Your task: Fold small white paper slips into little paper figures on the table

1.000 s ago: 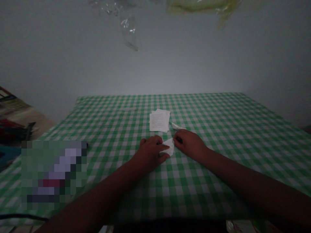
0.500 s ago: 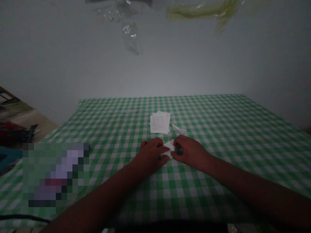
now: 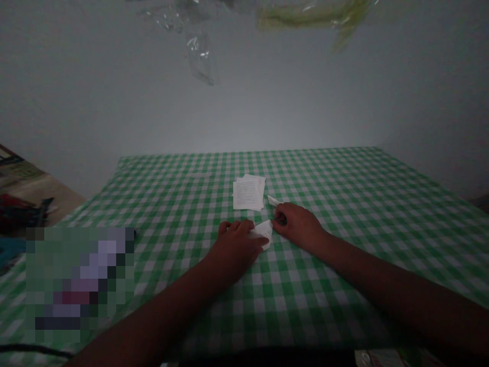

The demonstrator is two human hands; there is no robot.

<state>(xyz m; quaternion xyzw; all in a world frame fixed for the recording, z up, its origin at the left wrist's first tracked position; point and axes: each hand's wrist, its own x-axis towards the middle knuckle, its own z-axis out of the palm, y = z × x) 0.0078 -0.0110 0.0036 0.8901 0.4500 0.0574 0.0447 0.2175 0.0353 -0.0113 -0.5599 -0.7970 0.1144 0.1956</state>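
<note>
A small folded piece of white printed paper [image 3: 265, 230] lies on the checked cloth. My left hand [image 3: 236, 250] holds it from the left, the index finger lying across its face and the other fingers bent; part of the sheet is hidden beneath. My right hand [image 3: 300, 224] is closed in a pinch at the paper's upper right corner, its fingertips partly hidden. Just beyond it, partly covered by that hand, is another small folded paper piece [image 3: 273, 201]. Behind the hands sits a loose stack of square printed sheets [image 3: 247, 194].
A green-and-white checked cloth [image 3: 362, 193] covers the table, which meets a grey wall [image 3: 244, 112]. At left lies a pixelated, blurred-out object [image 3: 91, 275], with a black cable [image 3: 34, 349] near the front edge. Clear and yellow tape [image 3: 313, 18] sticks to the wall.
My right hand has moved up and slightly right along the paper's edge, now overlapping the other folded piece. My left hand stays on the paper, and more of its face shows.
</note>
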